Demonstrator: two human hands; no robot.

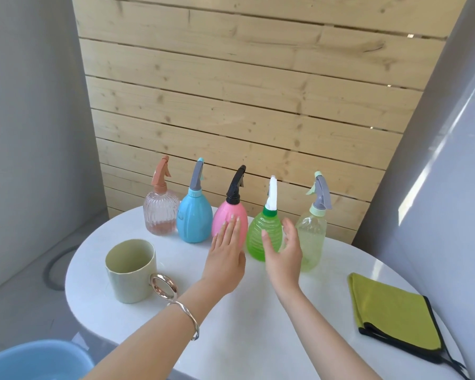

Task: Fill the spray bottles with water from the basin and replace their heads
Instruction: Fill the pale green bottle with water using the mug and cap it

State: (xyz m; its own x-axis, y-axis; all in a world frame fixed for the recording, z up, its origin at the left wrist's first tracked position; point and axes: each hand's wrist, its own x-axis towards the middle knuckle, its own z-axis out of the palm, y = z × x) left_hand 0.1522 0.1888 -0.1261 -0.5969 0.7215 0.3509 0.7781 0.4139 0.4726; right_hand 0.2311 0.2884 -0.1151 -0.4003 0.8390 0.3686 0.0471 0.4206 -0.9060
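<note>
Left hand (225, 259) by pink bottle (231, 208); right hand (284, 259) (relaxed) by green bottle (255, 237).

Left hand (226, 256): flat, palm down, fingers straight and together, pointing forward, thumb close alongside. Right hand (283, 256): on edge, palm facing left, fingers relaxed, slightly curved, thumb apart. Hands just beside each other, not touching, holding nothing. Left forearm (154, 333) and right forearm (321, 330): bare, stretched forward, converging.
</note>
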